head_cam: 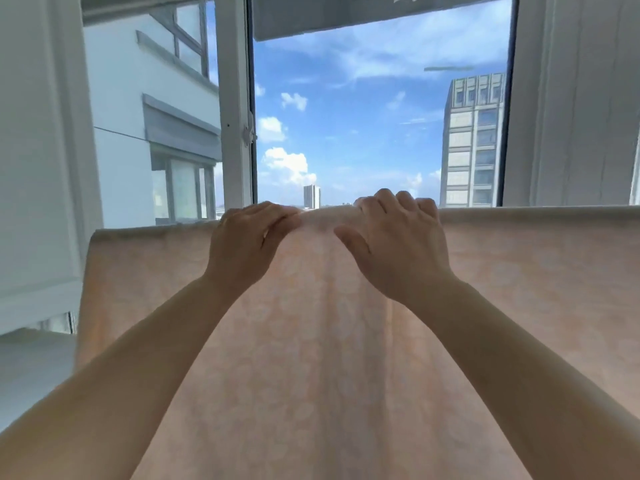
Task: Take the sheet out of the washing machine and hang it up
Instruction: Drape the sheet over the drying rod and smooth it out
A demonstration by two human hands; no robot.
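Observation:
A pale peach sheet with a faint floral print hangs draped over a horizontal line or rail in front of an open window, its top fold running across the view at hand height. My left hand rests on the top fold left of centre, fingers curled over the cloth. My right hand sits on the fold just to the right, fingers bent over the far side, thumb spread on the near side. Between the hands the fold bulges up slightly. The rail under the cloth is hidden. No washing machine is in view.
Behind the sheet the open window shows sky and a tall building. A white window frame post stands left of centre, a white wall panel at far left, and a white curtain at right.

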